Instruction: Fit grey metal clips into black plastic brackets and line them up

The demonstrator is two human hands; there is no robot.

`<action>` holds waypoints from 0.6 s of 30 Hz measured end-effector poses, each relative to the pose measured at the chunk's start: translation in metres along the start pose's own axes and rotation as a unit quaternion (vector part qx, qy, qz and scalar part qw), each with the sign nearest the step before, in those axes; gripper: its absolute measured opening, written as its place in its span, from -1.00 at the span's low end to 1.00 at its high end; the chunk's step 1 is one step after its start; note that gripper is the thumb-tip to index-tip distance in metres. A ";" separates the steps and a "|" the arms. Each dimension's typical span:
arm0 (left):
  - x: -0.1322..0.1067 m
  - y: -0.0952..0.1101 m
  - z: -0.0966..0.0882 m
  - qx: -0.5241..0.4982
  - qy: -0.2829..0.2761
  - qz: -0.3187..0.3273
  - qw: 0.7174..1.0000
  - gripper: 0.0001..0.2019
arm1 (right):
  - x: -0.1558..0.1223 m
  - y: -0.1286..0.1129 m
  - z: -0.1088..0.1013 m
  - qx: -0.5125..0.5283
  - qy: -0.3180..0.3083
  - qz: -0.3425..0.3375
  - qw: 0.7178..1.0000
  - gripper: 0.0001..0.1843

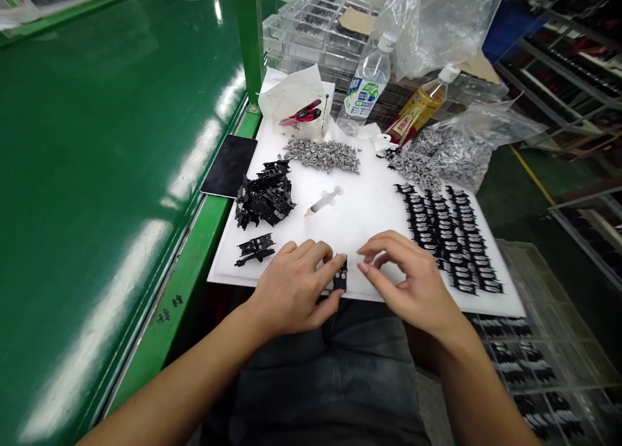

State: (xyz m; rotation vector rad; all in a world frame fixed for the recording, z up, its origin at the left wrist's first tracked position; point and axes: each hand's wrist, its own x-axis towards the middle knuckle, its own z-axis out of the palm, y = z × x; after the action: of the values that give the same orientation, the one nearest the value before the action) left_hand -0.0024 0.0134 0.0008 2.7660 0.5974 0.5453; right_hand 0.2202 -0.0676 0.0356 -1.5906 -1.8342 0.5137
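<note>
My left hand (pixel 291 289) rests at the front of a white plastic board (pixel 369 222), its fingertips pinching a small black plastic part (pixel 341 275). My right hand (pixel 413 282) hovers just right of that part, fingers apart and holding nothing. Left of my hands lie a heap of black plastic parts (pixel 265 196) and a smaller stack (pixel 255 248). Neat rows of black parts (pixel 449 238) cover the board's right side. A glue syringe (pixel 324 201) lies ahead of my hands, below a pile of small grey metal clips (pixel 322 155).
A green conveyor belt (pixel 111 174) runs along the left, with a black tablet (pixel 228 166) at its edge. Behind the board stand a water bottle (pixel 367 83), an amber bottle (pixel 422 105), a bag of grey clips (pixel 451 157) and clear trays (pixel 321 34). A tray of black parts (pixel 525 368) sits at lower right.
</note>
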 end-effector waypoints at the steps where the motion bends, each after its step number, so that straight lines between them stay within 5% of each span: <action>1: 0.000 0.000 -0.001 -0.007 -0.004 0.013 1.000 -0.53 | 0.000 0.005 -0.002 -0.007 0.002 -0.005 1.000 -0.75; 4: -0.001 -0.002 -0.001 -0.034 0.013 0.032 0.999 -0.48 | -0.001 0.018 -0.004 -0.024 -0.048 -0.037 0.998 -0.52; 9: 0.000 -0.003 0.003 -0.107 0.105 -0.005 0.989 -0.67 | -0.004 0.024 -0.003 -0.087 -0.058 -0.101 0.989 -0.67; 18: 0.002 -0.005 0.007 -0.037 0.116 0.020 0.992 -0.85 | -0.014 0.019 0.000 -0.176 -0.057 -0.150 0.971 -0.55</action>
State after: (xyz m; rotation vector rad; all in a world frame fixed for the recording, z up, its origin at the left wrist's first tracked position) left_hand 0.0004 0.0173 -0.0066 2.6692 0.5590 0.8883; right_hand 0.2344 -0.0776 0.0195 -1.4831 -2.3031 0.1477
